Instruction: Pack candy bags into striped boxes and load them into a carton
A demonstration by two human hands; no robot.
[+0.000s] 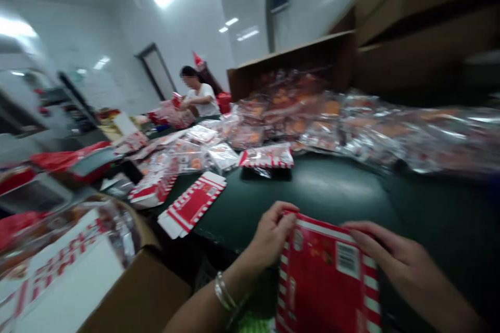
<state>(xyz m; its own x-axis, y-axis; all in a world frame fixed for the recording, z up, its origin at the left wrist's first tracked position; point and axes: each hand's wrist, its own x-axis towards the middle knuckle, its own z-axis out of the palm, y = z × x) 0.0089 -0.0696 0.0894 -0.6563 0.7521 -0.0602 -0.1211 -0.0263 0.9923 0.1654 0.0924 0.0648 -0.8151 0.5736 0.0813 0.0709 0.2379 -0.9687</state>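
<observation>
A red paper carton [324, 281] with white-striped edges and a barcode is held upright in front of me. My left hand [275, 234] pinches its upper left corner, with bracelets on that wrist. At its upper right edge my right hand [390, 250] grips the carton, thumb against the printed side. The carton's lower end runs out of the frame. On the dark green table [250, 190] beyond lie a stack of flat red-and-white cartons [195, 200] and a striped carton [267, 157] beside the clear packets.
Many clear packets with orange contents [281, 114] are heaped along the table's far side, by a large cardboard box [344, 52]. Another box [144, 286] with packets and flat cartons stands at the lower left. A person [201, 96] in white works farther back.
</observation>
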